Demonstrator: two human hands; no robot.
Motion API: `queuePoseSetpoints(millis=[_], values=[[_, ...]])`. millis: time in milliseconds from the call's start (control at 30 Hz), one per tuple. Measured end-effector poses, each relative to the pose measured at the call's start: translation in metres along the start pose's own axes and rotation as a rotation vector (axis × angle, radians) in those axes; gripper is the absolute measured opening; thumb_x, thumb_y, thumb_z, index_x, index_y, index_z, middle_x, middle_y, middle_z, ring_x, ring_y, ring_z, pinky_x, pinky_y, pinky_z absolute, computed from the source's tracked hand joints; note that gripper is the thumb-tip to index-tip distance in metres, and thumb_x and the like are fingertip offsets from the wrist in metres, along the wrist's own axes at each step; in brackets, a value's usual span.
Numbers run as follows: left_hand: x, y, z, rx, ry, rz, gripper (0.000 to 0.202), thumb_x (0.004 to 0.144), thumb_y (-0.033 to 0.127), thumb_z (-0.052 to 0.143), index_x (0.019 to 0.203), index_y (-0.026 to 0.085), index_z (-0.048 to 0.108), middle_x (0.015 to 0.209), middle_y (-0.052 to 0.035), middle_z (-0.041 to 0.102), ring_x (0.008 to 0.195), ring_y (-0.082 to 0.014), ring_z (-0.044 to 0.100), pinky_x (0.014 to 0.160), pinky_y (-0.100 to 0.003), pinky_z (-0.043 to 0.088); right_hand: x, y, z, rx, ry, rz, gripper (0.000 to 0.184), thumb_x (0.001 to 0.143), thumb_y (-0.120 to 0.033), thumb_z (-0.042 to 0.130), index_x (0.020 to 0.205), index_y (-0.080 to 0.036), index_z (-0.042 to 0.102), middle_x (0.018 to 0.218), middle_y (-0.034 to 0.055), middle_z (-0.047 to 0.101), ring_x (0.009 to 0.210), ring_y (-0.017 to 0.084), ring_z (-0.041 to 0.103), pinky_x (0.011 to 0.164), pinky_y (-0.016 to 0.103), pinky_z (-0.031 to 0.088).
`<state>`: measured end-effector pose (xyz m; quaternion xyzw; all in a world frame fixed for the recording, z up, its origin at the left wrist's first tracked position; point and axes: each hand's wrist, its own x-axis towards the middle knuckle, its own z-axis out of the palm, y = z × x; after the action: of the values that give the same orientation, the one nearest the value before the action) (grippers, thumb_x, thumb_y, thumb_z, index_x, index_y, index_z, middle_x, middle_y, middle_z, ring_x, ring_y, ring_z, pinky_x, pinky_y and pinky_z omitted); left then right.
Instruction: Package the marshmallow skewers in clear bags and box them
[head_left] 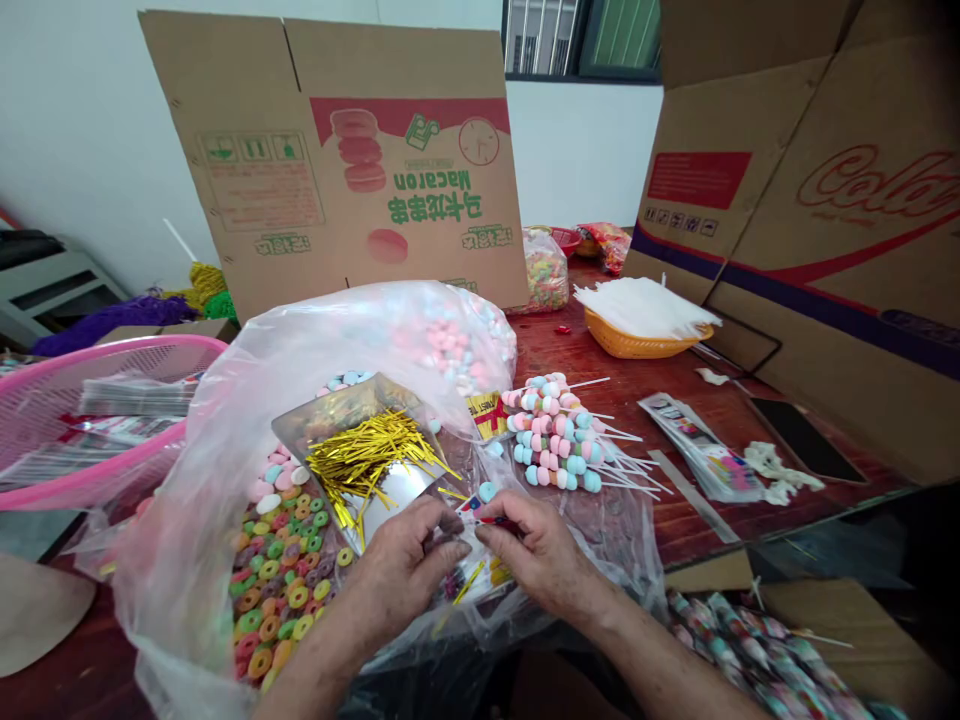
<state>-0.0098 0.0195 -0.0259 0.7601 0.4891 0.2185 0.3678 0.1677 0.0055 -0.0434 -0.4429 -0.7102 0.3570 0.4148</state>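
My left hand (405,560) and my right hand (544,555) are close together at the front middle, fingers pinched on a small printed plastic wrapper (469,506). Fingers hide most of the wrapper, and I cannot make out what it contains. Just beyond my left hand, a metal tray (401,488) holds gold twist ties (367,450). Ring-shaped gummy candies (281,580) in several colours lie left of it in a large clear plastic bag (180,560). Pink and blue marshmallow skewers (559,440) are piled beyond my right hand, their white sticks pointing right.
A pink basket (202,350) of flat packets stands at left. Behind are a Macaron carton (262,90) and a Cola carton (810,130). An orange basket (637,343), printed bags (701,445) and a phone (806,438) lie right. Wrapped skewers (780,650) fill the lower right.
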Motion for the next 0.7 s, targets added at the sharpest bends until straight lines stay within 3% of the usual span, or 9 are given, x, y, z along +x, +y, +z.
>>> queuePoseSetpoints(millis=[67, 133, 300, 433, 567, 700], values=[[-0.002, -0.001, 0.004, -0.015, 0.064, -0.032, 0.016, 0.074, 0.026, 0.06, 0.088, 0.019, 0.061, 0.072, 0.0002, 0.061, 0.066, -0.0154, 0.054, 0.061, -0.024, 0.04, 0.0, 0.003, -0.001, -0.024, 0.025, 0.02, 0.014, 0.085, -0.024, 0.05, 0.075, -0.017, 0.057, 0.063, -0.0024, 0.053, 0.058, 0.01, 0.045, 0.054, 0.022, 0.035], [-0.004, -0.004, 0.009, -0.042, 0.09, -0.025, 0.009, 0.076, 0.027, 0.058, 0.079, 0.019, 0.06, 0.068, 0.0002, 0.06, 0.064, -0.015, 0.054, 0.06, -0.024, 0.04, -0.001, 0.008, -0.002, -0.044, 0.019, 0.022, 0.024, 0.087, -0.03, 0.046, 0.069, -0.017, 0.053, 0.058, -0.0034, 0.049, 0.055, 0.01, 0.041, 0.051, 0.022, 0.032], [-0.006, -0.01, 0.02, 0.063, 0.053, 0.111, 0.026, 0.086, 0.032, 0.044, 0.067, 0.019, 0.056, 0.064, -0.002, 0.059, 0.061, -0.0152, 0.053, 0.058, -0.024, 0.04, 0.0, 0.018, -0.007, 0.023, -0.079, 0.126, 0.042, 0.092, -0.042, 0.034, 0.057, -0.019, 0.037, 0.052, -0.0053, 0.033, 0.05, 0.009, 0.032, 0.046, 0.022, 0.026], [-0.004, -0.016, 0.018, 0.193, -0.025, 0.145, 0.028, 0.089, 0.031, 0.037, 0.079, 0.019, 0.06, 0.077, -0.0067, 0.065, 0.072, -0.0198, 0.058, 0.067, -0.029, 0.042, 0.001, 0.015, -0.014, -0.058, -0.143, 0.066, 0.037, 0.091, -0.038, 0.038, 0.061, -0.018, 0.044, 0.058, -0.0031, 0.042, 0.056, 0.011, 0.04, 0.052, 0.023, 0.032], [-0.004, -0.012, 0.012, 0.143, -0.096, 0.159, 0.03, 0.091, 0.03, 0.034, 0.088, 0.019, 0.061, 0.087, -0.0084, 0.065, 0.083, -0.0216, 0.059, 0.074, -0.031, 0.044, -0.003, 0.011, -0.012, -0.069, -0.065, 0.009, 0.027, 0.091, -0.034, 0.04, 0.073, -0.018, 0.052, 0.066, -0.0015, 0.05, 0.062, 0.012, 0.047, 0.059, 0.023, 0.036], [-0.006, -0.001, 0.019, 0.011, 0.028, 0.071, 0.025, 0.089, 0.032, 0.04, 0.092, 0.017, 0.061, 0.087, -0.0077, 0.065, 0.081, -0.0201, 0.059, 0.073, -0.03, 0.045, -0.012, 0.014, 0.004, -0.184, 0.036, -0.054, 0.035, 0.093, -0.034, 0.034, 0.064, -0.019, 0.044, 0.058, -0.0028, 0.044, 0.055, 0.011, 0.042, 0.052, 0.022, 0.032]])
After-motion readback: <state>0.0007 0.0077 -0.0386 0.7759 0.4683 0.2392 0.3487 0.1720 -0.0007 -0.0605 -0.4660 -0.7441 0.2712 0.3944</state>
